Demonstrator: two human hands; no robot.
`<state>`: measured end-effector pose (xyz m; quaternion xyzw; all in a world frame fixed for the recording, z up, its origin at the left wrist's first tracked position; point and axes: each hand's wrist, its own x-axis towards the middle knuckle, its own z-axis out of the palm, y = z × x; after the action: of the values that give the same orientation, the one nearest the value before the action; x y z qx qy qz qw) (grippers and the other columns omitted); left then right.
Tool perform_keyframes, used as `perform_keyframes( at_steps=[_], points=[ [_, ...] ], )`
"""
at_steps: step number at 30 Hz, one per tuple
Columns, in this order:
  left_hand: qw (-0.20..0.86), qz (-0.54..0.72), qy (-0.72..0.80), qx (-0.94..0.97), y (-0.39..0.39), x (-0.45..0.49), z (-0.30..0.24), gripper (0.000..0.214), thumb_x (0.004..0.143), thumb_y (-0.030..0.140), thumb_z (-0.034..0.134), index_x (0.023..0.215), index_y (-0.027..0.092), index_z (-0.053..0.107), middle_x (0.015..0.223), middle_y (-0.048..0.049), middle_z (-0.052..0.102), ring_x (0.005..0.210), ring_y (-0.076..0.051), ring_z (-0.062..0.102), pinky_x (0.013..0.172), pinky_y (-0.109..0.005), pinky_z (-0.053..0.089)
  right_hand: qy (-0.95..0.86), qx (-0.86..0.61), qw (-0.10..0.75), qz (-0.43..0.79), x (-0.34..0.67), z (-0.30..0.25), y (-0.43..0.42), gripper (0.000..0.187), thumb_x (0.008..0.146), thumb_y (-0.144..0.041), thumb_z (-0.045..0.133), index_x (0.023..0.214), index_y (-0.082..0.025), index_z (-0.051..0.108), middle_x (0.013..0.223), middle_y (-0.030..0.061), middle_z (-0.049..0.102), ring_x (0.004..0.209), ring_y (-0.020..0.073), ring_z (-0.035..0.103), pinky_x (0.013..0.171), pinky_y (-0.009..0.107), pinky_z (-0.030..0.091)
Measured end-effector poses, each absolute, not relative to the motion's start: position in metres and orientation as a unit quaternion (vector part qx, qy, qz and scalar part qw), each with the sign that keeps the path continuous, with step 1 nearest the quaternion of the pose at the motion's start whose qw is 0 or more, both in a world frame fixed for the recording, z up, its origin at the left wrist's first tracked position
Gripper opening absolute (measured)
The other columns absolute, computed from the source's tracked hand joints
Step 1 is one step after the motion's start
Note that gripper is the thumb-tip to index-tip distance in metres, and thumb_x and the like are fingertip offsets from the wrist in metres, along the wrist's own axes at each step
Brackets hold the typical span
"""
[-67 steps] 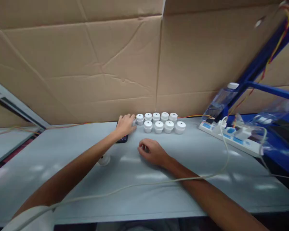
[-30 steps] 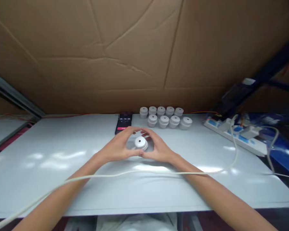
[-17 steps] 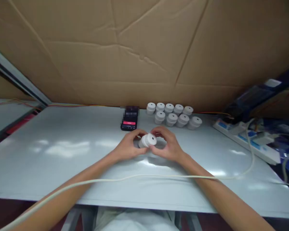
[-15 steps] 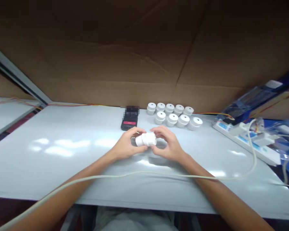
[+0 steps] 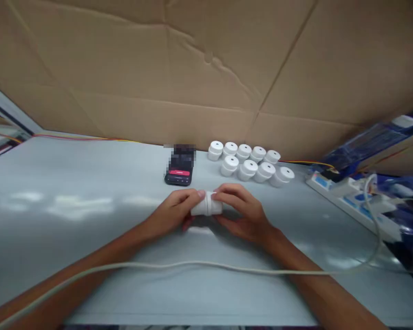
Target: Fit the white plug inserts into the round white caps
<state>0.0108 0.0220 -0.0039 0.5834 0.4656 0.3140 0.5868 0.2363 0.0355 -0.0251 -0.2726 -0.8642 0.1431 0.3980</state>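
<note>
The left hand (image 5: 172, 213) and right hand (image 5: 242, 211) both grip one little white cap (image 5: 206, 205) lying sideways between them.

The left grip (image 5: 170, 215) and right grip (image 5: 242, 213) clasp a white cap (image 5: 206, 205) lying sideways between them, with a phone (image 5: 179, 167) just beyond and more caps (image 5: 248, 167) beyond-right on the worktop (image 5: 89, 220).

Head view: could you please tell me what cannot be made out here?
All in the head view:
1. Ends of the white cylindrical part: covered by the left hand and right hand.
2. Upper screen of the phone: blurred out, unreadable.
3. Right end of the power strip: smeared, lost among plugs and cables.
4. Left end of the white cable: leaves the bottom-left corner.
</note>
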Motion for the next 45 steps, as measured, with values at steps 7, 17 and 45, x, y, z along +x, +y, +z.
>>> perform_keyframes(
  at_steps=[7,17,45],
  points=[
    [0.556,0.380,0.425,0.605,0.026,0.005,0.000,0.037,0.089,0.053,0.065,0.101,0.018,0.070,0.098,-0.0051,0.073,0.089,-0.021,0.067,0.078,-0.028,0.052,-0.829,-0.287,0.419,0.234,0.231,-0.016,0.037,0.046,0.081,-0.027,0.084,0.125,-0.029,0.070,0.110,0.0071,0.071,0.093,0.0215,0.070,0.085,0.036,0.060],
    [0.571,0.373,0.423,0.596,0.024,-0.002,-0.004,0.046,0.076,0.041,0.084,0.110,0.020,0.061,0.109,-0.0069,0.073,0.099,-0.025,0.072,0.085,-0.034,0.056,-0.749,-0.313,0.462,0.357,0.224,-0.029,0.038,0.047,0.078,-0.035,0.086,0.122,-0.024,0.074,0.112,0.0088,0.074,0.094,0.0224,0.072,0.079,0.034,0.065],
    [0.736,0.350,0.424,0.396,0.024,0.003,-0.009,0.037,0.079,0.046,0.081,0.096,0.015,0.069,0.081,-0.0048,0.073,0.069,-0.013,0.067,0.067,-0.024,0.052,-0.839,-0.281,0.388,0.260,0.228,-0.020,0.031,0.044,0.088,-0.026,0.074,0.131,-0.027,0.065,0.129,0.0119,0.066,0.114,0.0250,0.067,0.084,0.035,0.065]
  ],
)
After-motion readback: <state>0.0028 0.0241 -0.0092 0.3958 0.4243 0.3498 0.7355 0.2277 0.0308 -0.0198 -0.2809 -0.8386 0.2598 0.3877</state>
